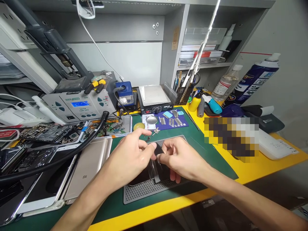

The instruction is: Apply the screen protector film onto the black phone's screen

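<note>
My left hand [137, 150] and my right hand [175, 157] meet over a dark-screened phone [141, 179]. Thumb and finger of each are pinched at a small dark flat piece [158, 149] between them; its exact kind cannot be made out. Below the fingertips a clear film strip [152, 167] with a greyish end lies across the phone. The phone rests on a grey perforated mat [141, 193], and both hands hide much of it. Small metal parts [156, 131] lie just behind the left fingers, near a round yellowish container [139, 126].
Several phones, including a gold one [88, 166], lie left under a black hose [60, 166]. Behind stand a hot-air station [80, 104], a parts tray [125, 123] and a heating plate [154, 96]. To the right are a spray can [255, 78] and a bottle [226, 84].
</note>
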Motion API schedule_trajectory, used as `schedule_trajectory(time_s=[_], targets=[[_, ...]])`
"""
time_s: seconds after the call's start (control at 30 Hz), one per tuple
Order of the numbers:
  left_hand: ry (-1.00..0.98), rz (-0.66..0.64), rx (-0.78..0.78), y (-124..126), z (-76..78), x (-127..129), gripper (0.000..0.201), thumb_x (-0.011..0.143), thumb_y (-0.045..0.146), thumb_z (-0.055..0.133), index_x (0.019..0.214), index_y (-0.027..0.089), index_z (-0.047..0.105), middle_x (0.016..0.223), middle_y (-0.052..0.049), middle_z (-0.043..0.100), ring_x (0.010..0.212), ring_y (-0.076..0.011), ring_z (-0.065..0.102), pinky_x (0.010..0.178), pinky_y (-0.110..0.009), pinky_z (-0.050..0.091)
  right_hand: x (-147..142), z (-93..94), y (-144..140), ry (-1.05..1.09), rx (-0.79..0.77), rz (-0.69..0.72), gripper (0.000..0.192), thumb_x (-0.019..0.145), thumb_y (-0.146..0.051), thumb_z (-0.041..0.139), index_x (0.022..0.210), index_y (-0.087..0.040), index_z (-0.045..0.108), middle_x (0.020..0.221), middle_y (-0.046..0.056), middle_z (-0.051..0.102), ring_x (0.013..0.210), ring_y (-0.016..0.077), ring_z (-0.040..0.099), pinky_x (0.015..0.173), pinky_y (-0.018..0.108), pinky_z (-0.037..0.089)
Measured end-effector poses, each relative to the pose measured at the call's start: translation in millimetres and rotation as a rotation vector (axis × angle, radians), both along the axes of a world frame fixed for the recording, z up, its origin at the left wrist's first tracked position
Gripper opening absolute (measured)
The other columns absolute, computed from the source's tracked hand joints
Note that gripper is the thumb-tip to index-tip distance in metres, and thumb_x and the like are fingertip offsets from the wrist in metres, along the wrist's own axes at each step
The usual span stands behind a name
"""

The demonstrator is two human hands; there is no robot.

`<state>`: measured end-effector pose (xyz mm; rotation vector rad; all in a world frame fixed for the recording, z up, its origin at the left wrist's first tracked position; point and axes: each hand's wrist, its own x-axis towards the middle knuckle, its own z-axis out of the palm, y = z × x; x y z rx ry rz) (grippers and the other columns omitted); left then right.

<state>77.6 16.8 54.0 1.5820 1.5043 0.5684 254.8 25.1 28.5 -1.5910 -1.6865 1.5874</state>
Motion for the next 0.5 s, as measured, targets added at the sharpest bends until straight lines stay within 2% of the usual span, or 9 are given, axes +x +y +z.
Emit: schedule_trajectory(time_s=[0.27, 0.5], targets=[[-0.011, 0.015, 0.001, -3.2, 0.1, -1.0, 0.043, 0.091, 0.054, 0.060, 0.123, 0.027, 0.051, 0.075, 0.007, 0.075, 0.051, -0.0093, 0.051, 0.049, -0.023, 0.036, 12.3, 2.5, 1.9, 0.012, 0.030, -0.020, 0.021, 0.083, -0.025, 0.062, 0.070, -0.024, 0.044, 0.041, -0.007, 0.055, 0.034, 0.0158, 0.059, 0.030, 0.018, 0.042], [-0.004, 0.021, 0.027, -1.6, 3.7, -2.4, 0.040, 0.096, 0.055, 0.051, 0.123, 0.026, 0.054, 0.075, 0.006, 0.073, 0.050, -0.0094, 0.051, 0.048, -0.024, 0.034, -0.2, 6.1, -2.5, -0.041, 0.007, -0.011, 0.020, 0.082, -0.023, 0.062, 0.071, -0.024, 0.045, 0.041, -0.008, 0.055, 0.034, 0.0149, 0.058, 0.030, 0.018, 0.041]])
